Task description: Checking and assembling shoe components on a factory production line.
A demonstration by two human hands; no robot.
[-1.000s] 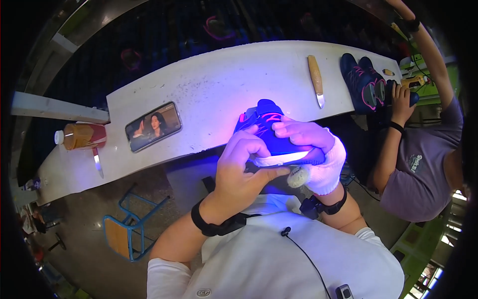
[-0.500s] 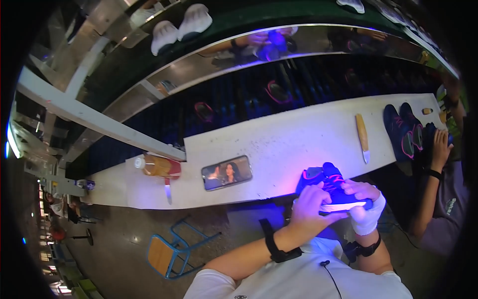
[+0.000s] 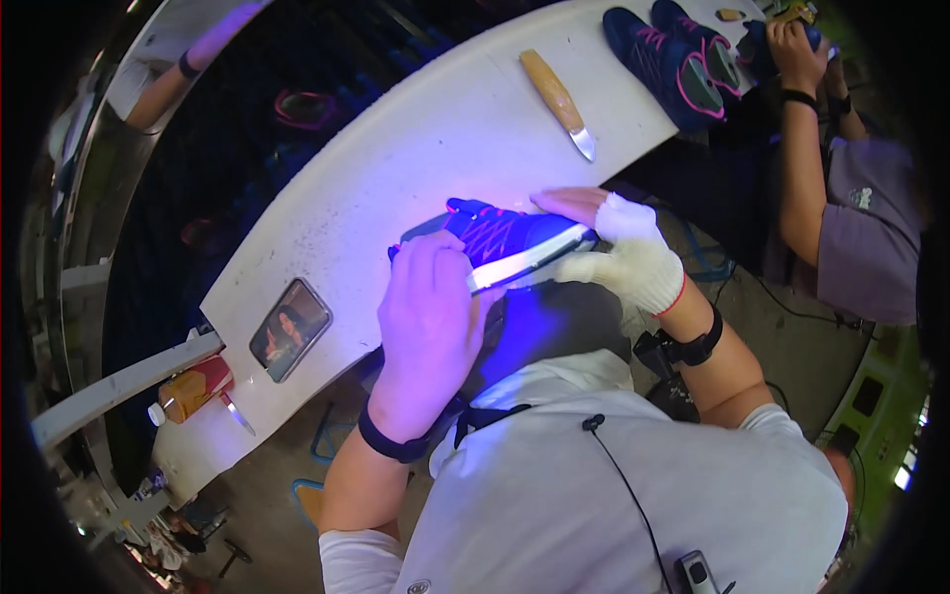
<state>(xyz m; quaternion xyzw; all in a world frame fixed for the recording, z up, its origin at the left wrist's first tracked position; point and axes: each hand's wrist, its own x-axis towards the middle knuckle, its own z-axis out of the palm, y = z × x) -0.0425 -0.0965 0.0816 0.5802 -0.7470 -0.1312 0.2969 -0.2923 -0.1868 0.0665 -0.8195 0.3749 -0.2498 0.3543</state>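
A dark blue sneaker [image 3: 495, 236] with pink laces and a pale sole sits between my hands at the edge of the white bench. It lies on its side at a slant, sole edge facing me and toe toward the right, bathed in blue-violet light. My bare left hand [image 3: 427, 312] is closed around the heel end, hiding part of it. My right hand [image 3: 628, 252], in a white fingerless glove, grips the toe end, with fingers over the far side and thumb beneath the sole.
On the white bench [image 3: 396, 148] lie a wooden-handled knife [image 3: 556, 94], a phone [image 3: 290, 330] playing a video, a bottle of amber liquid [image 3: 193, 388] and a small knife [image 3: 237, 414]. Dark sneakers [image 3: 658, 64] stand at the far right, beside a co-worker's arm [image 3: 802, 148].
The whole view has swung round, so the bench now slants up to the right. The sneaker has tilted in my hands, and both hands keep hold of it.
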